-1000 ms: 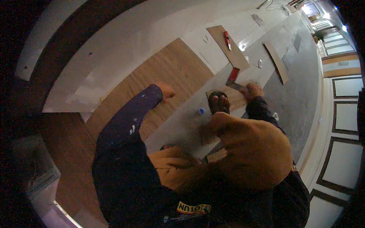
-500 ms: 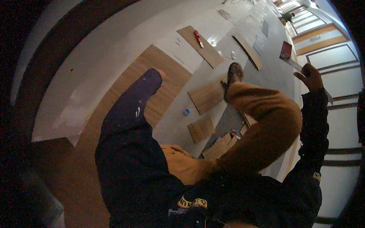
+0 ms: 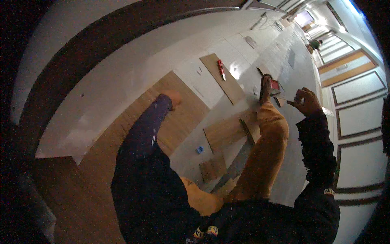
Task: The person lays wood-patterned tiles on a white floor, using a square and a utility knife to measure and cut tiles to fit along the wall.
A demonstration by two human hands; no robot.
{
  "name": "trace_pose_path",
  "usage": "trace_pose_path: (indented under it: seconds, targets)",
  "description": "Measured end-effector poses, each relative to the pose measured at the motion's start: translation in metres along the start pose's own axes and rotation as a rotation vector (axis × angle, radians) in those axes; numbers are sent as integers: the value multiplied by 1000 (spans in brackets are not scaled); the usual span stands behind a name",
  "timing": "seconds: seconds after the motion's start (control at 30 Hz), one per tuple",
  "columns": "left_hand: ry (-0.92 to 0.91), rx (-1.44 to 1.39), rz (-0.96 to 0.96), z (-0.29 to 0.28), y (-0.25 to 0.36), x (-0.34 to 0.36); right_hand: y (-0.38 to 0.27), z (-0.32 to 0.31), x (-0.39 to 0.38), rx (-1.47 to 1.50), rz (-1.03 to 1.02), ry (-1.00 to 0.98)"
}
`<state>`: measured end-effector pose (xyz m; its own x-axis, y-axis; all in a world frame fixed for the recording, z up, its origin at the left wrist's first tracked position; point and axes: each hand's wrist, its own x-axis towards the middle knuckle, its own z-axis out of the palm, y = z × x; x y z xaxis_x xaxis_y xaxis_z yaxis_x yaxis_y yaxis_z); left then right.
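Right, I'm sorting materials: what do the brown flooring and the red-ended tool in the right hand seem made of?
Brown flooring: wood or laminate, fairly matt; streaky grain shows, possibly printed. Red-ended tool: blade probably metal, being thin and pale grey; red end plastic or painted, unclear.

- My leg (image 3: 271, 134) blocks the low way between my left hand (image 3: 174, 101) and right hand (image 3: 307, 102).
- Over the wood planks (image 3: 191, 106), I have room to pass.
- The panelled wall (image 3: 357, 120) bounds my right.
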<state>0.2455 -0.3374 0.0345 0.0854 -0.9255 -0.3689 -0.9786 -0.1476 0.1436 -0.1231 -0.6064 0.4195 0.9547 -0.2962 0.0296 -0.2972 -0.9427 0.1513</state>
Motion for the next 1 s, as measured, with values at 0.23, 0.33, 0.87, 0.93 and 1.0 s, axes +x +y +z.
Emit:
trace_pose_path:
  seconds: [0.23, 0.33, 0.87, 0.93, 1.0]
  targets:
    - [349, -86, 405, 30, 78, 25, 166, 136, 184, -269, 52, -277]
    - [490, -354, 570, 50, 121, 22, 235, 202, 249, -313, 181, -376]
    - [303, -359, -410, -109, 79, 48, 500, 435, 397, 2, -594, -450]
    - [91, -128, -642, -89, 66, 10, 524, 457, 423, 75, -740, -362]
    - [-182, -298, -1177, -101, 85, -74, 483, 449, 451, 292, -789, -425]
